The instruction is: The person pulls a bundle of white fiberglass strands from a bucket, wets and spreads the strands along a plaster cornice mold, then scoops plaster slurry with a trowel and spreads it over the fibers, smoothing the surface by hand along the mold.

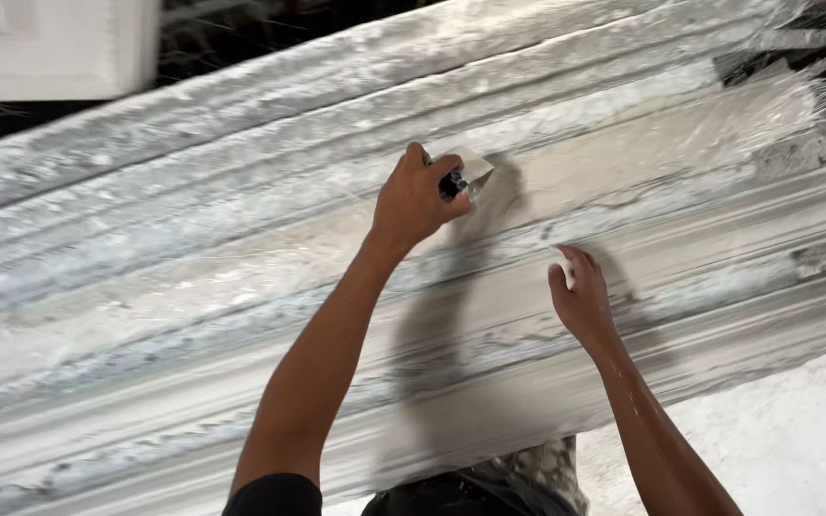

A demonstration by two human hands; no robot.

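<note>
Two bare hands work over a long white plaster cornice moulding (241,287), which lies slantwise across the whole view, its ridges and grooves running from lower left to upper right. The left hand (415,201) is closed around the dark handle of a small scraper (466,172), whose pale flat blade lies against one of the broad, smooth bands of the moulding; the blade sits nearly flush to the surface, a hold that seems suited to drawing it along the run of the profile. The right hand (580,296) is loosely curled, fingers bent inward, and carries a small dab of white plaster (567,274) at its fingertips; it rests on or just above a lower band of the moulding, near the scraper, probably so the material stays within reach of the blade. Whether its fingertips actually press on the surface I cannot tell. Rough, crumbly plaster crusts the upper ridges, while the band under the hands looks smoother. White dust covers the floor (795,440) at the lower right, and a white panelled piece (50,48) shows in the upper left corner.
</note>
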